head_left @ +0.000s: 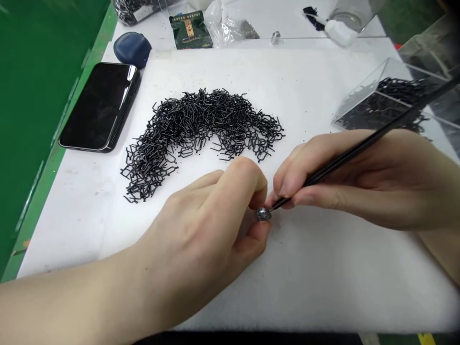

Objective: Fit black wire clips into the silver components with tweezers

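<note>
My left hand (212, 225) is curled in a pinch and holds a small shiny metal piece (263, 214) between thumb and fingers, just above the white sheet (323, 282). My right hand (366, 177) grips a thin black rod (373, 138) like a pen, and the rod's tip meets the metal piece. Behind both hands lies an arched heap of small black bent wire clips (201, 129) on the sheet.
A clear plastic box (386, 98) holding more black clips stands at the right. A black phone (98, 105) and a dark blue oval case (132, 49) lie at the left. A green packet (190, 29), plastic bags and a glass jar (350, 17) sit at the back. A green table edge (53, 158) runs down the left.
</note>
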A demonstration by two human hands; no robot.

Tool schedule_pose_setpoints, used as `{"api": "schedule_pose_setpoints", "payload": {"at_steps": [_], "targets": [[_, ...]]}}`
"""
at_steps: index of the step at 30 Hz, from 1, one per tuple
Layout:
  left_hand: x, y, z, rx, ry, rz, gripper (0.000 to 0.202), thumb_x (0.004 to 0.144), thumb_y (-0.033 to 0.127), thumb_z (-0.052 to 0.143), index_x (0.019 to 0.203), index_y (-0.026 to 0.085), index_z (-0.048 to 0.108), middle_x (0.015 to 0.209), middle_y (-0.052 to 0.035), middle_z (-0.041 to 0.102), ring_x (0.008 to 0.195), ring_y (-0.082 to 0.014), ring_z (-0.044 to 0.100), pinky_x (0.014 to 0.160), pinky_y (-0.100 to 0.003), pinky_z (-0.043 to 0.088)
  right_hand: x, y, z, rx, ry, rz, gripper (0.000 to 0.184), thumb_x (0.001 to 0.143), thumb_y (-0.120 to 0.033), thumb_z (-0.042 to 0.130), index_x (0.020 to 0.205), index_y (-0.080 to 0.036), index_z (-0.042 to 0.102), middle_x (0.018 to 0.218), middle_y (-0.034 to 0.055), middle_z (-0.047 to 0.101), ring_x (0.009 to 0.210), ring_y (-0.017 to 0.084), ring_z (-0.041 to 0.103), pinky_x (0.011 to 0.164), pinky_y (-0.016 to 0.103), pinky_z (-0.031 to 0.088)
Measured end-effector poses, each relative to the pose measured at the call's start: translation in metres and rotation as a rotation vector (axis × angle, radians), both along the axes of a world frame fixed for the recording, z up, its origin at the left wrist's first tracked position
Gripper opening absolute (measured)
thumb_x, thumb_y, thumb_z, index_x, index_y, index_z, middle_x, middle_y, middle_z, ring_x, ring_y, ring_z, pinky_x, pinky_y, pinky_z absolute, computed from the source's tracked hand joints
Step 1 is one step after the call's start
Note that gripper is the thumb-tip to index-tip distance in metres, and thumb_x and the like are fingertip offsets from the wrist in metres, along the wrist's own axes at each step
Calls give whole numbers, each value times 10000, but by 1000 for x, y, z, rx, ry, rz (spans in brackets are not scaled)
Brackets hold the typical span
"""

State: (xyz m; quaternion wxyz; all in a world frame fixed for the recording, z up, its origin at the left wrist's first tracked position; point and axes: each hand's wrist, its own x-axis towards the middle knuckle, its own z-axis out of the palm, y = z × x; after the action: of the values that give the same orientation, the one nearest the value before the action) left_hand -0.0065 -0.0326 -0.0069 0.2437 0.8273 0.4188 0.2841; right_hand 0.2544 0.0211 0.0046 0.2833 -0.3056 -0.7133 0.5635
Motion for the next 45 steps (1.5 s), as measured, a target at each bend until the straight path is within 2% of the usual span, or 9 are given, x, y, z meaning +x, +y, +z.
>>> {"api": "schedule_pose_setpoints", "payload": {"at_steps": [4, 7, 12, 21, 29, 32, 37, 41, 45], "targets": [[1, 2, 3, 18, -41, -31, 326, 940, 27, 677, 1073, 277, 514, 925, 86, 735, 873, -127, 791, 772, -208, 602, 1, 0, 0, -1, 8, 13, 152, 1020, -163, 919, 996, -313, 921, 975, -29, 942, 924, 171, 928, 840, 204, 750], [2, 1, 8, 7, 26, -7, 320, 956, 26, 703, 1060, 269, 521, 932, 76, 729, 889, -136, 786, 808, -226, 628, 2, 0, 0, 9, 7, 17, 178, 1017, -144, 915, 1011, -322, 928, 974, -35, 938, 928, 168, 925, 837, 193, 743], [2, -3, 12, 14, 74, 6, 330, 945, 35, 774, 1069, 252, 559, 925, 96, 716, 708, -95, 670, 802, -236, 639, 1, -1, -3, 19, 0, 21, 210, 1001, -122, 930, 1025, -331, 938, 980, -37, 936, 930, 168, 925, 841, 191, 743], [4, 3, 5, 45, 67, -15, 343, 930, 55, 804, 1037, 260, 551, 873, 103, 702, 683, -104, 661, 764, -257, 634, 5, -1, -3, 32, 0, 19, 220, 1004, -130, 929, 1057, -342, 949, 1009, -39, 941, 962, 172, 927, 858, 194, 748], [-1, -3, 12, 35, 56, 4, 322, 938, 32, 781, 1057, 251, 579, 913, 88, 734, 711, -109, 702, 776, -258, 640, 7, -1, -7, 16, 10, 17, 223, 1000, -135, 938, 1060, -349, 949, 1033, -28, 954, 945, 188, 936, 854, 217, 762], [-1, -2, 12, 4, 62, 0, 320, 951, 32, 768, 1051, 256, 563, 905, 85, 736, 774, -121, 742, 779, -253, 635, 6, -2, -7, 42, 1, -51, 192, 1009, -170, 947, 1048, -358, 942, 1019, -29, 946, 928, 203, 929, 833, 261, 773], [-2, 3, 7, 1, 32, -13, 273, 1003, 78, 695, 1099, 280, 537, 917, 81, 750, 808, -131, 756, 759, -249, 611, 5, -1, -8, 179, -60, -314, 174, 1028, -183, 935, 972, -346, 919, 968, -35, 900, 890, 184, 877, 816, 301, 755], [-3, 5, 5, -15, 52, -4, 260, 986, 123, 694, 1108, 284, 532, 964, 74, 768, 844, -138, 768, 778, -257, 605, 3, 3, -6, 181, -108, -297, 144, 1015, -187, 924, 969, -321, 899, 965, -35, 895, 920, 187, 881, 873, 316, 767], [0, 6, 7, -13, 50, -7, 255, 990, 78, 629, 1119, 277, 537, 1011, 47, 796, 937, -157, 802, 827, -264, 618, 5, 4, -3, 212, -142, -268, 145, 1018, -192, 913, 948, -318, 890, 949, -38, 892, 926, 191, 873, 863, 325, 761]]}}
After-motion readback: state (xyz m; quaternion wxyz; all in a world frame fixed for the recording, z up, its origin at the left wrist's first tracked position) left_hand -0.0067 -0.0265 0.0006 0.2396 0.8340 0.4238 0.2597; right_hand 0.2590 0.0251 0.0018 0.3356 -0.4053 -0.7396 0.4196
